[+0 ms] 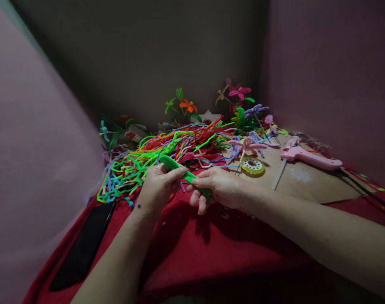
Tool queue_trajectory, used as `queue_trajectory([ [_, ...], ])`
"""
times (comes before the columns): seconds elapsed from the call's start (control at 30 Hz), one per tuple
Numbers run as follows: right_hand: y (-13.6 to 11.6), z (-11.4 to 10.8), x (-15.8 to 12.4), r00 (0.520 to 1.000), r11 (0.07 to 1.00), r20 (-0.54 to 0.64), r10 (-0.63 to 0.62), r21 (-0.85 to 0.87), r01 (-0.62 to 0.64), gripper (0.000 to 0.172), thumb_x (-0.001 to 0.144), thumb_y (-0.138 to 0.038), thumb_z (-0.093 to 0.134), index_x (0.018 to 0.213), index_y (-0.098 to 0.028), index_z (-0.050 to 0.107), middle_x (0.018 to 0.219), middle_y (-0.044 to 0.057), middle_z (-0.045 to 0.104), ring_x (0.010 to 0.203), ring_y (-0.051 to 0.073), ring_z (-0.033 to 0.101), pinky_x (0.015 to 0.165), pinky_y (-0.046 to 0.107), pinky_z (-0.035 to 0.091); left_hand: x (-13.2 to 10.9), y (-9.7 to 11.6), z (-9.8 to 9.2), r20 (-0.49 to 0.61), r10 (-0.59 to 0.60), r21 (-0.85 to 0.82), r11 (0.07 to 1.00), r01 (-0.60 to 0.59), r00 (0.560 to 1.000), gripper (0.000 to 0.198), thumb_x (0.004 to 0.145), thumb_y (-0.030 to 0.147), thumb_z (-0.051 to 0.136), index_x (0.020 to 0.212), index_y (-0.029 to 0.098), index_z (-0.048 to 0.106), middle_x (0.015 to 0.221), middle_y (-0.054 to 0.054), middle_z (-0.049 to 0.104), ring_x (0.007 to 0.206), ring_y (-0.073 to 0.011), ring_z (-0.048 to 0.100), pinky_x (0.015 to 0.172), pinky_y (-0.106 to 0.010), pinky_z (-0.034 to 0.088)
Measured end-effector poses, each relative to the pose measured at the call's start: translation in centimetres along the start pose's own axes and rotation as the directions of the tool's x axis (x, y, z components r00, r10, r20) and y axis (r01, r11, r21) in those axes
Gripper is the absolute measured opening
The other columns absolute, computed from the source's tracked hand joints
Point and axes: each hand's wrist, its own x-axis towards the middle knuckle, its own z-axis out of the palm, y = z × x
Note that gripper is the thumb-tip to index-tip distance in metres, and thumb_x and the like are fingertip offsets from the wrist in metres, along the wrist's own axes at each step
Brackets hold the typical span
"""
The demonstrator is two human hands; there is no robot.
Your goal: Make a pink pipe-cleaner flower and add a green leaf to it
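Observation:
A bright green leaf-like piece of pipe cleaner (170, 163) is held slantwise between my two hands, above the red cloth. My left hand (160, 181) pinches it near the middle, thumb on top. Toward its lower right end, my right hand (213, 185) grips it with thumb and fingers, some of them curled below. That lower end is partly hidden by the right fingers. Just behind the hands lies a large heap of loose, many-coloured pipe cleaners (179, 141).
A pink glue gun (315, 158) with a black cord rests on a brown board (306, 185). Beside it are a yellow tape roll (253, 166) and a pink pipe-cleaner flower (247, 145). A black phone-like slab (84, 245) lies at left on the red cloth (211, 249). Potted pipe-cleaner flowers (189, 105) stand behind.

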Motion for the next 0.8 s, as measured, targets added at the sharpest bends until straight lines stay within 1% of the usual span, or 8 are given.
queue_trajectory([
  [0.1,0.15,-0.13,0.03,1.000,0.999,0.005,-0.022,-0.028,0.023,0.026,0.092,-0.014,0.032,0.078,-0.009,0.054,0.050,0.003,0.061,0.034,0.012,0.055,0.040,0.022,0.046,0.11,0.06,-0.12,0.036,-0.027,-0.016,0.999,0.028,0.999,0.022,0.062,0.017,0.070,0.057,0.014,0.049,0.039,0.009,0.036,0.033,-0.0027,0.027,0.036,-0.019,0.019],
  [0.23,0.32,-0.47,0.23,0.997,0.995,0.052,-0.063,-0.074,0.066,0.023,0.091,-0.016,0.038,0.076,-0.011,0.054,0.053,0.003,0.063,0.037,0.011,0.057,0.041,0.019,0.045,0.13,0.12,-0.16,0.069,-0.044,-0.020,0.999,0.046,0.997,0.024,0.062,0.018,0.070,0.055,0.015,0.047,0.038,0.009,0.036,0.033,-0.0029,0.028,0.035,-0.019,0.019],
  [0.33,0.25,-0.38,0.26,0.999,0.990,-0.001,-0.048,-0.136,0.047,0.022,0.090,-0.016,0.040,0.076,-0.011,0.056,0.049,0.001,0.061,0.036,0.010,0.055,0.040,0.018,0.044,0.15,-0.02,-0.13,0.058,-0.049,-0.026,0.998,0.051,0.997,0.027,0.062,0.019,0.071,0.054,0.015,0.045,0.038,0.009,0.033,0.033,-0.0023,0.026,0.035,-0.018,0.020],
  [0.43,0.08,-0.09,0.13,0.997,0.983,-0.050,-0.053,-0.176,0.043,0.026,0.090,-0.015,0.038,0.074,-0.011,0.058,0.045,0.000,0.057,0.033,0.009,0.053,0.039,0.017,0.042,0.25,-0.15,-0.10,0.061,-0.061,-0.047,0.997,0.064,0.996,0.028,0.061,0.019,0.070,0.053,0.016,0.043,0.039,0.010,0.032,0.033,-0.0020,0.025,0.035,-0.018,0.020],
  [0.6,0.00,0.09,-0.02,0.996,0.980,-0.064,-0.070,-0.188,0.057,0.027,0.088,-0.013,0.038,0.069,-0.011,0.056,0.043,-0.001,0.057,0.032,0.010,0.053,0.037,0.018,0.042,0.48,-0.16,-0.02,-0.015,-0.078,-0.092,0.993,0.076,0.997,0.032,0.062,0.023,0.070,0.052,0.017,0.040,0.038,0.009,0.035,0.032,-0.0024,0.027,0.034,-0.017,0.020],
  [0.67,0.05,0.07,0.03,0.996,0.980,-0.046,-0.082,-0.188,0.072,0.026,0.087,-0.013,0.038,0.068,-0.012,0.056,0.043,0.000,0.057,0.032,0.010,0.053,0.037,0.018,0.043,0.54,-0.22,-0.04,-0.055,-0.051,-0.034,0.998,0.049,0.997,0.033,0.062,0.024,0.070,0.052,0.017,0.040,0.038,0.009,0.036,0.032,-0.0025,0.027,0.033,-0.017,0.019],
  [0.73,0.09,0.07,0.09,0.995,0.980,-0.043,-0.089,-0.182,0.080,0.026,0.087,-0.013,0.038,0.068,-0.012,0.055,0.041,0.000,0.057,0.031,0.011,0.053,0.036,0.018,0.043,0.61,-0.33,-0.15,-0.083,0.003,0.058,0.998,0.002,0.997,0.030,0.063,0.025,0.070,0.053,0.016,0.043,0.038,0.008,0.037,0.032,-0.0026,0.028,0.033,-0.017,0.019],
  [0.8,0.07,0.12,0.10,0.995,0.983,-0.051,-0.080,-0.170,0.070,0.026,0.087,-0.013,0.037,0.067,-0.012,0.054,0.040,0.000,0.056,0.030,0.011,0.052,0.035,0.018,0.042,0.69,-0.41,-0.31,-0.095,0.050,0.088,0.995,-0.042,0.994,0.027,0.063,0.025,0.070,0.055,0.016,0.046,0.039,0.009,0.036,0.033,-0.0028,0.028,0.034,-0.017,0.019],
])
